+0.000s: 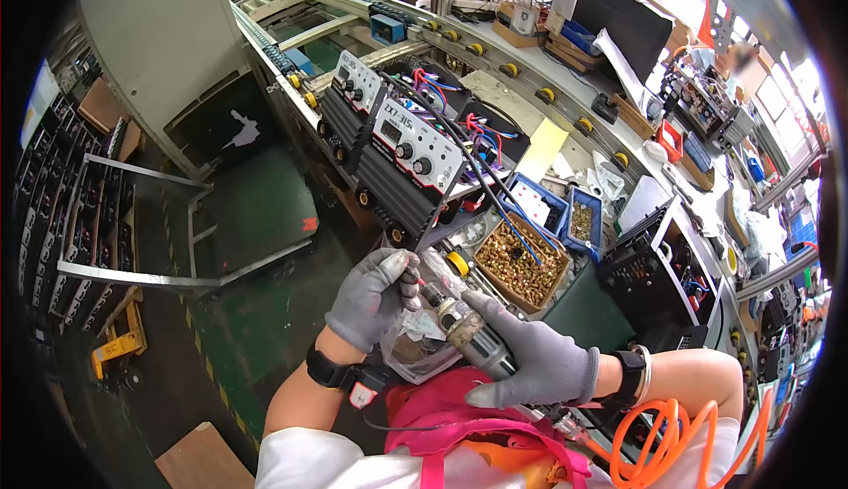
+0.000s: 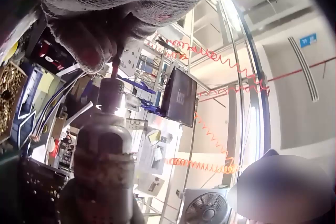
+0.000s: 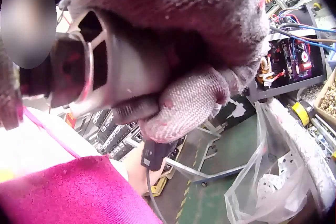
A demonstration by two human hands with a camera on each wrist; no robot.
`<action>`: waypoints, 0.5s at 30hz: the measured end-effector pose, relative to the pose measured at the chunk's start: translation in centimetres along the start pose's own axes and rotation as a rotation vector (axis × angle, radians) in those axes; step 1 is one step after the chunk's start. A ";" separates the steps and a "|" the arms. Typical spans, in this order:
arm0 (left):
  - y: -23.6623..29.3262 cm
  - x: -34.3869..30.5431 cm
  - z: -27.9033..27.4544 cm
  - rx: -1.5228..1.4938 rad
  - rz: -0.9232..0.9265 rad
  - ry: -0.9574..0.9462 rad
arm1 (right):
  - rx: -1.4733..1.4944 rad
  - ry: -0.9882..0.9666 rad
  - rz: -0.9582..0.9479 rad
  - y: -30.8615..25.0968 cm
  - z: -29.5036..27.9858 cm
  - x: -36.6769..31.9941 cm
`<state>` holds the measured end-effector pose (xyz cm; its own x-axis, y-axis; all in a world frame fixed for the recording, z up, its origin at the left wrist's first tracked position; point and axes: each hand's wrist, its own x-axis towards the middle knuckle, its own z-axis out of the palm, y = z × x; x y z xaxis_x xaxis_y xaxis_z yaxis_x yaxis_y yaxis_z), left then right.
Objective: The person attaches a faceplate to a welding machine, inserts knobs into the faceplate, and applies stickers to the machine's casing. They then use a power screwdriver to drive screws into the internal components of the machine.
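Note:
My right hand [image 1: 539,356], in a grey glove, grips a metal air screwdriver [image 1: 477,339] with its nose pointing up and left in the head view. The gloved left hand [image 1: 375,295] is at that nose, fingertips curled. In the left wrist view, those fingertips [image 2: 86,50] pinch the thin reddish bit [image 2: 116,66] just ahead of the chuck [image 2: 110,95]. The tool's silver body [image 3: 121,66] fills much of the right wrist view, partly hidden by the glove. Beyond the hands stands a black welding machine [image 1: 406,162] with a white front panel marked ZX7-315.
A cardboard box [image 1: 555,288] of brass parts sits right of the machines, beside blue bins [image 1: 583,246]. A clear plastic bag [image 1: 411,361] hangs below the hands at the bench edge. An orange coiled air hose [image 1: 654,436] loops by the right arm. Another opened machine [image 1: 636,281] stands rightward.

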<state>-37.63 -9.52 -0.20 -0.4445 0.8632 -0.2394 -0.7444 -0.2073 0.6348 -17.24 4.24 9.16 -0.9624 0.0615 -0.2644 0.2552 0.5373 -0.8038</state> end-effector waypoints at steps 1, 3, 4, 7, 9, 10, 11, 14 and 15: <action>-0.2 -0.2 0.3 -0.042 0.019 0.016 | 0.036 0.005 -0.017 0.0 0.1 0.1; -0.5 -0.4 0.6 -0.081 0.051 0.038 | 0.110 0.012 -0.051 -0.1 0.2 0.4; -0.6 -0.4 0.7 -0.080 0.065 0.044 | 0.111 0.001 -0.032 -0.2 0.1 0.4; -0.9 -0.5 0.5 -0.052 0.096 0.003 | 0.106 -0.011 -0.021 -0.6 -0.1 0.5; -1.0 -0.5 0.6 0.008 0.137 -0.008 | 0.085 0.026 -0.074 -0.5 -0.1 0.4; -1.2 -0.6 1.0 0.054 0.169 0.007 | 0.130 0.046 -0.081 -0.6 -0.2 0.5; -1.3 -0.6 1.2 0.100 0.202 0.022 | 0.174 0.065 -0.089 -0.9 -0.4 0.6; -2.2 2.5 -3.8 0.596 0.438 0.254 | 0.237 0.107 -0.129 -0.6 -0.9 0.9; -2.3 3.2 -4.9 0.763 0.500 0.341 | 0.251 0.116 -0.138 -0.4 -0.9 0.9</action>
<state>-39.75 -8.48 -6.04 -0.8313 0.5522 0.0635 0.0391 -0.0559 0.9977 -18.27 4.88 9.70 -0.9901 0.1054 -0.0924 0.1220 0.3236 -0.9383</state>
